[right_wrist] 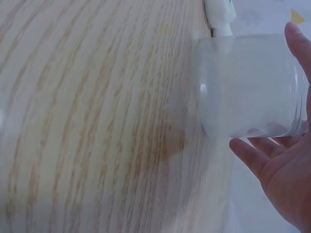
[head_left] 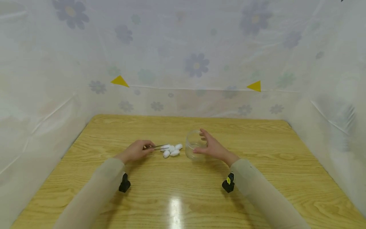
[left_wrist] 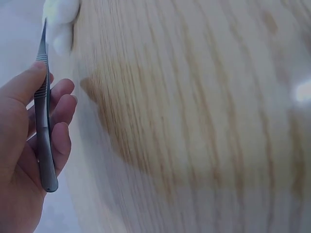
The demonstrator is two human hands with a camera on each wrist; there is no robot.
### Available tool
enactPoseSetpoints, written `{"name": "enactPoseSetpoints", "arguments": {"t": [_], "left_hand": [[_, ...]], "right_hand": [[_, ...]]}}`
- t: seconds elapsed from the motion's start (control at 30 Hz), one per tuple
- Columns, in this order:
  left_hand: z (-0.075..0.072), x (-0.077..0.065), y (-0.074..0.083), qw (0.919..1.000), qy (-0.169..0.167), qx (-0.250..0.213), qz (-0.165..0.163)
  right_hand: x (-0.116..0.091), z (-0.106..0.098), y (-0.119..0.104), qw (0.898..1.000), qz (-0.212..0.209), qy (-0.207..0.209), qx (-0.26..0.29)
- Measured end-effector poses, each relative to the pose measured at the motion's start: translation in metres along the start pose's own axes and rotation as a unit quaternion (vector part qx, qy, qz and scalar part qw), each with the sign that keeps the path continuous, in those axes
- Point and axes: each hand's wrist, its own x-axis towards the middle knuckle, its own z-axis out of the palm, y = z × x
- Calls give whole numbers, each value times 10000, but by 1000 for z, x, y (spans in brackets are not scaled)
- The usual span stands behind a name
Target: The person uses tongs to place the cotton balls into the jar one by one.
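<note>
My left hand (head_left: 139,150) holds metal tweezers (left_wrist: 44,131) between thumb and fingers. Their tips (head_left: 168,146) reach over a small cluster of white cotton balls (head_left: 175,153) on the table. In the left wrist view the tweezers' pointed end overlaps the cotton (left_wrist: 62,14). A clear, round jar (head_left: 190,149) stands upright just right of the cotton balls. My right hand (head_left: 214,148) grips it from the right, thumb on the near side and fingers on the far side. In the right wrist view the jar (right_wrist: 243,87) shows see-through walls, with fingertips behind it.
The wood-grain table (head_left: 177,178) is enclosed by pale flowered sheeting (head_left: 177,47) at the back and both sides. Two yellow triangles (head_left: 254,86) mark the back sheet. A small black device (head_left: 124,183) sits at the left wrist, another (head_left: 228,183) at the right.
</note>
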Motion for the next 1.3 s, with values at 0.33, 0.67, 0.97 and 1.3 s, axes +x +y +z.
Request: {"name": "enactPoseSetpoints", "arguments": {"t": [0.33, 0.67, 0.97, 1.3], "left_hand": [[2, 0, 2, 9997, 123, 146, -124], [-2, -2, 7, 9990, 388, 178, -146], [-6, -3, 8, 9990, 364, -228, -157], [-10, -2, 11, 9984, 393, -406, -68]], "right_hand": [[0, 0, 1, 10000, 7, -38, 39], [-1, 1, -1, 9999, 103, -22, 105], [-1, 0, -1, 9998, 139, -31, 117], [-1, -1, -2, 9998, 146, -51, 132]]}}
